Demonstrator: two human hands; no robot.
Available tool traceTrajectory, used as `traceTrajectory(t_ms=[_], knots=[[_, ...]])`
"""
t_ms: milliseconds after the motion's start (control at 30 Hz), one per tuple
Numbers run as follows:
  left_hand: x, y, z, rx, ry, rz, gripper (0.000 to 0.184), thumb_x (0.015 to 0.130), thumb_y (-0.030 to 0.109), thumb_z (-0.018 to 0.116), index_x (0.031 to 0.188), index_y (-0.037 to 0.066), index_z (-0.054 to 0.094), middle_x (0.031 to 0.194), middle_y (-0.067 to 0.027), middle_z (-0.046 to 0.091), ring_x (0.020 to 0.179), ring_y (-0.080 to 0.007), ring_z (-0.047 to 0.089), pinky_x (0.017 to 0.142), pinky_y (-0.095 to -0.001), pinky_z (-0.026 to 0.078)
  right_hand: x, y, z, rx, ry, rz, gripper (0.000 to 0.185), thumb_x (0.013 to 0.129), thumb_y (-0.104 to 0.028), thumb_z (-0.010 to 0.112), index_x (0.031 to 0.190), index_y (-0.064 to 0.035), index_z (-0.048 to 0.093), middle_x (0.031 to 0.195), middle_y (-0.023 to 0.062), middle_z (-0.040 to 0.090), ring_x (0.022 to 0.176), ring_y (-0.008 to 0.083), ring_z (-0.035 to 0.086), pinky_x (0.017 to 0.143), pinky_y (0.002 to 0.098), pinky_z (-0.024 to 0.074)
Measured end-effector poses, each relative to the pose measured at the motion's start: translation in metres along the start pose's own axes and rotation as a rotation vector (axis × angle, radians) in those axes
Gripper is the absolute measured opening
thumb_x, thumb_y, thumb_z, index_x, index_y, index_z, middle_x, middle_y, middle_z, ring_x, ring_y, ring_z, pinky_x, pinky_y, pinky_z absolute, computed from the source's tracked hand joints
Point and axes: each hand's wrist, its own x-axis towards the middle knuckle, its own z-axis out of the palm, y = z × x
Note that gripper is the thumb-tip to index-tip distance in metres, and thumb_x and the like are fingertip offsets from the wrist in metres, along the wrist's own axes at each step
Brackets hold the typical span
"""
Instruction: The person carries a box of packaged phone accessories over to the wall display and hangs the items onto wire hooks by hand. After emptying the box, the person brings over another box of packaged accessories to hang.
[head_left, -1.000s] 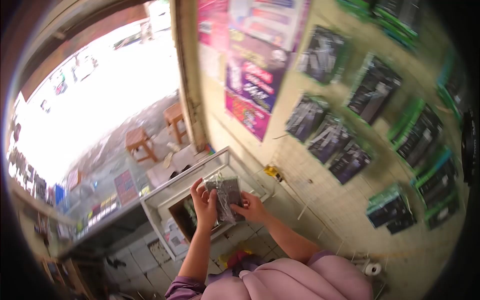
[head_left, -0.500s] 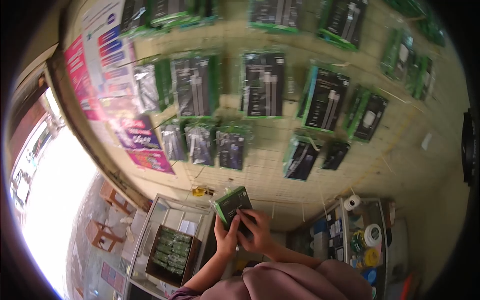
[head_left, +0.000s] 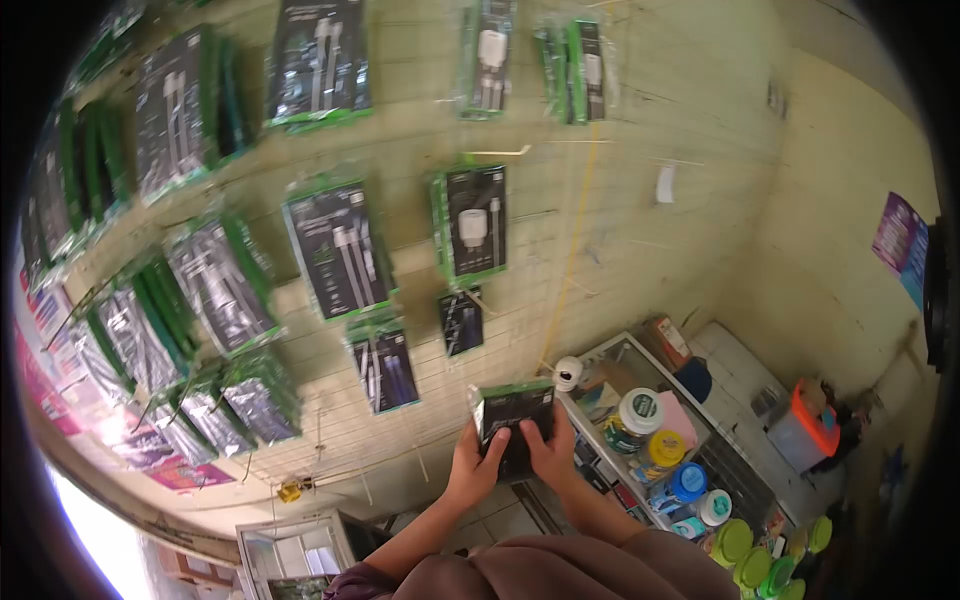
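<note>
A black and green packaged box [head_left: 517, 404] in clear plastic is held upright in front of me, low in the view. My left hand [head_left: 474, 463] closes on its left side, with the thumb across the front. On the opposite side my right hand [head_left: 551, 446] grips it too, its thumb pressed on the front face. The fingers behind the box are hidden. Above it on the wall hang a charger pack [head_left: 475, 226], a small dark pack [head_left: 461, 322] and a cable pack [head_left: 383, 365], all apart from my hands.
More cable packs [head_left: 343, 248] hang in rows on the wall grid, with bare hooks [head_left: 500, 152] sticking out. At right is a glass counter [head_left: 625, 350] bearing several lidded jars [head_left: 637, 415]. A tub with an orange rim [head_left: 806, 425] stands beyond. Another glass case [head_left: 290, 545] is lower left.
The view has swung to the right, bringing the jars and right-hand wall into fuller sight. Both hands still hold the box, which now faces me more squarely.
</note>
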Motion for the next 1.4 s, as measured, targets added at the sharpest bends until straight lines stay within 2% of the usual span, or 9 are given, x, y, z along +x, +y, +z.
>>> traceTrajectory(t_ms=[33, 100, 133, 300, 467, 900, 1100, 1233, 1400], knots=[[0.012, -0.007, 0.01, -0.008, -0.022, 0.005, 0.032, 0.097, 0.022, 0.063, 0.115, -0.004, 0.058, 0.1, -0.0116, 0.063, 0.089, -0.0194, 0.059, 0.077, -0.0334, 0.048, 0.009, 0.007, -0.012, -0.011, 0.02, -0.008, 0.032, 0.092, -0.01, 0.067, 0.118, 0.0027, 0.053, 0.107, 0.0112, 0.066, 0.094, 0.0135, 0.061, 0.082, 0.0281, 0.0491], [0.035, -0.016, 0.029, 0.303, -0.095, 0.246, 0.037, 0.094, 0.024, 0.067, 0.112, -0.006, 0.056, 0.093, -0.0165, 0.059, 0.084, -0.0311, 0.058, 0.075, -0.0374, 0.048, 0.031, 0.011, -0.037, 0.077, 0.095, 0.011, 0.028, 0.092, -0.009, 0.067, 0.114, 0.002, 0.054, 0.104, 0.0088, 0.065, 0.093, 0.012, 0.06, 0.083, 0.0271, 0.0484], [0.043, -0.018, 0.04, 0.301, -0.153, 0.105, 0.042, 0.091, 0.028, 0.07, 0.11, -0.007, 0.056, 0.087, -0.0192, 0.056, 0.08, -0.0383, 0.057, 0.074, -0.0395, 0.048, 0.041, 0.011, -0.047, 0.086, 0.125, 0.007, 0.026, 0.094, -0.01, 0.064, 0.115, 0.0012, 0.055, 0.102, 0.0069, 0.064, 0.094, 0.011, 0.058, 0.084, 0.0262, 0.0476], [0.085, -0.039, 0.093, 0.347, -0.125, 0.225, 0.049, 0.088, 0.031, 0.073, 0.114, -0.006, 0.055, 0.095, -0.023, 0.062, 0.08, -0.0398, 0.061, 0.072, -0.0424, 0.049, 0.096, 0.062, -0.099, -0.072, 0.244, -0.104, 0.024, 0.097, -0.016, 0.062, 0.114, 0.0009, 0.059, 0.099, 0.0059, 0.066, 0.089, 0.0102, 0.06, 0.08, 0.0256, 0.0489], [0.113, -0.059, 0.119, 0.335, -0.121, 0.094, 0.053, 0.089, 0.028, 0.071, 0.124, -0.006, 0.051, 0.101, -0.0266, 0.066, 0.089, -0.042, 0.066, 0.078, -0.0445, 0.052, 0.134, 0.098, -0.119, -0.073, 0.283, -0.076, 0.027, 0.096, -0.018, 0.065, 0.112, 0.0028, 0.064, 0.093, 0.0042, 0.069, 0.084, 0.0083, 0.06, 0.078, 0.0243, 0.0488], [0.153, -0.1, 0.12, 0.373, -0.126, 0.12, 0.048, 0.093, 0.023, 0.065, 0.128, -0.006, 0.05, 0.108, -0.0292, 0.065, 0.098, -0.0453, 0.064, 0.085, -0.0473, 0.051, 0.17, 0.132, -0.111, -0.073, 0.202, 0.027, 0.03, 0.099, -0.024, 0.061, 0.113, 0.0018, 0.065, 0.092, 0.0042, 0.069, 0.084, 0.0085, 0.058, 0.076, 0.0253, 0.0481], [0.17, -0.109, 0.11, 0.505, -0.036, 0.166, 0.051, 0.092, 0.022, 0.065, 0.13, -0.005, 0.046, 0.107, -0.0322, 0.063, 0.097, -0.0478, 0.063, 0.084, -0.0497, 0.051, 0.19, 0.144, -0.091, -0.093, 0.144, -0.001, 0.03, 0.101, -0.026, 0.058, 0.112, 0.0012, 0.064, 0.09, 0.0026, 0.067, 0.08, 0.0078, 0.057, 0.073, 0.025, 0.0476], [0.166, -0.105, 0.104, 0.508, -0.046, 0.067, 0.048, 0.092, 0.021, 0.064, 0.128, -0.005, 0.047, 0.107, -0.0318, 0.062, 0.096, -0.0491, 0.062, 0.081, -0.0512, 0.051, 0.181, 0.148, -0.09, -0.095, 0.126, -0.029, 0.03, 0.102, -0.027, 0.057, 0.111, 0.0013, 0.063, 0.09, 0.0029, 0.066, 0.079, 0.0078, 0.056, 0.071, 0.025, 0.0475], [0.164, -0.114, 0.11, 0.501, -0.042, 0.075, 0.045, 0.093, 0.021, 0.064, 0.126, -0.004, 0.046, 0.107, -0.0307, 0.062, 0.095, -0.0491, 0.062, 0.078, -0.0522, 0.051, 0.179, 0.147, -0.095, -0.103, 0.12, 0.017, 0.031, 0.102, -0.025, 0.056, 0.116, 0.0018, 0.059, 0.093, 0.0077, 0.066, 0.084, 0.0128, 0.058, 0.076, 0.0278, 0.0482]])
